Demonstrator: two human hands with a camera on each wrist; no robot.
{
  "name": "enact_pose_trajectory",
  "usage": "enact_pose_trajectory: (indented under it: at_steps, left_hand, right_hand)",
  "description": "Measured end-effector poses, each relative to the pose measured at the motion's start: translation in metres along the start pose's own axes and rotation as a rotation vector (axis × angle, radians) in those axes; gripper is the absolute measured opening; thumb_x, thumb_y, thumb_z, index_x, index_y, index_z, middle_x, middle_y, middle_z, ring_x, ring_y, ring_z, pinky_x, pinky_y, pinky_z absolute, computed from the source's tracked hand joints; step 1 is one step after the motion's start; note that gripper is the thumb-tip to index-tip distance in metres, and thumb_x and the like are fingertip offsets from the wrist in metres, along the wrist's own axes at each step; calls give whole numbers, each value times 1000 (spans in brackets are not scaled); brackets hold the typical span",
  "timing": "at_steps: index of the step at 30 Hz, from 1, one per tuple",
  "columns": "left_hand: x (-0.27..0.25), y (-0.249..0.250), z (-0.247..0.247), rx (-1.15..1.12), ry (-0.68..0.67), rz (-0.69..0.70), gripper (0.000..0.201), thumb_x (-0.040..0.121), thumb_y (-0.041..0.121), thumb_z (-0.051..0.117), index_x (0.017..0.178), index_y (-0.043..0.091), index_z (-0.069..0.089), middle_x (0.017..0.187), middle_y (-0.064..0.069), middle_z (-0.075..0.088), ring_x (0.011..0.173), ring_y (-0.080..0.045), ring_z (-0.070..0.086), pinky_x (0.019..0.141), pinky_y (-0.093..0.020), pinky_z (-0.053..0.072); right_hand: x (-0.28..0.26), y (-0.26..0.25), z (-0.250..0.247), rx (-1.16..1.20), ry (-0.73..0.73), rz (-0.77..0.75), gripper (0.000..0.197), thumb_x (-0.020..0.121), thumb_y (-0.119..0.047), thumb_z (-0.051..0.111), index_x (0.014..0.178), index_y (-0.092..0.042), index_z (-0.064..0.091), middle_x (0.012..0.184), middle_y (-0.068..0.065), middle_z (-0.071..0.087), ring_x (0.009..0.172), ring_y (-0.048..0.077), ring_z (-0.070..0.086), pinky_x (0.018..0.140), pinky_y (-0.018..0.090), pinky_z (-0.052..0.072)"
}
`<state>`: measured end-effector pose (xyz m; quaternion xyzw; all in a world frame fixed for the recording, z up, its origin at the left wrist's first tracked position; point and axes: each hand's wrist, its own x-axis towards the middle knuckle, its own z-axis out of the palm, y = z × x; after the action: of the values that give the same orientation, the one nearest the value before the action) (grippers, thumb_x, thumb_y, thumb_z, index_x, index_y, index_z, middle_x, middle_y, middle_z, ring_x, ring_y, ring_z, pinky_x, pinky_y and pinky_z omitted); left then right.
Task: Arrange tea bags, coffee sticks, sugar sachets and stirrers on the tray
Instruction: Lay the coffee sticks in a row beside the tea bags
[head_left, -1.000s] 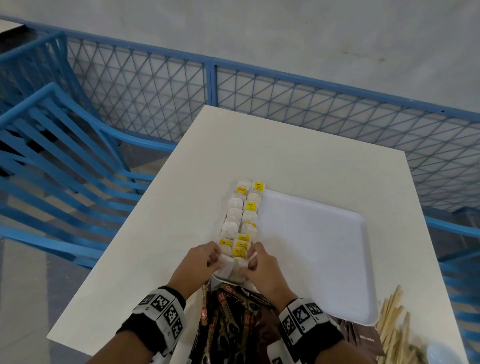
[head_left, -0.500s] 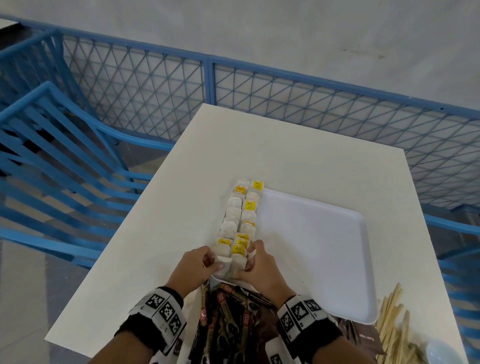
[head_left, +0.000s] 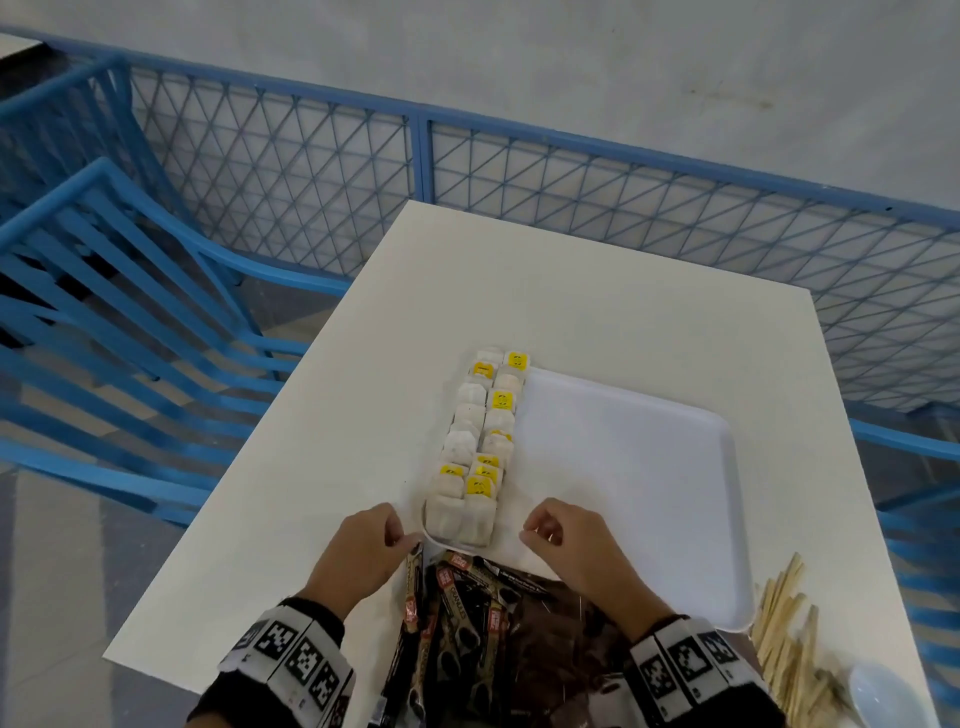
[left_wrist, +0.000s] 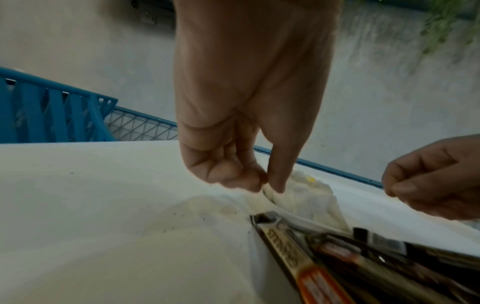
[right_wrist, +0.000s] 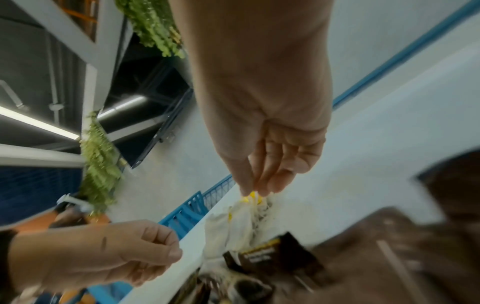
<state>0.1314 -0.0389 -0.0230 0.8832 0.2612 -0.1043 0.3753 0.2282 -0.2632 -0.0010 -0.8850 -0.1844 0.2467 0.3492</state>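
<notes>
hands: left hand (head_left: 363, 551) and right hand (head_left: 576, 543) loosely curled, nothing held
risk: tea bags (head_left: 475, 447) overhang tray (head_left: 649, 467) edge at 9 o'clock; row may be knocked onto desk (head_left: 291, 493)
risk: coffee sticks (head_left: 452, 613) at 6 o'clock may be snagged

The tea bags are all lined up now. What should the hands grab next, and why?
Probably a coffee stick: the tea bags already fill the tray's left edge, both hands hold nothing, and the left hand hovers right beside the coffee sticks.
</notes>
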Motion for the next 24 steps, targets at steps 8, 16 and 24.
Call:
enact_pose_trajectory:
  at_steps: [8,16,24]
  left_hand:
    - [-21,-2,19,37,-113,-141,28,83,33,67,72,19,45,75,7,53,68,-9,50,54,-13,35]
    - [-30,-4,9,-97,-102,-197,15,81,22,65,75,14,53,80,-2,63,72,-14,56,57,-20,40]
    - [-53,26,-28,-747,-177,-134,4,93,4,51,92,0,52,88,-17,58,74,-23,64,76,-28,57]
  right_hand:
    - [-21,6,17,-236,-178,-71,22,85,-28,64,103,-16,63,92,-7,52,86,9,52,78,21,44]
    - [-30,4,13,-203,-68,-77,15,87,-21,57,97,-17,67,80,-12,55,69,0,50,65,11,41]
    - [-28,-46,6,321,-28,-128,11,81,-21,71,82,-29,64,77,-10,65,67,-4,59,67,8,47]
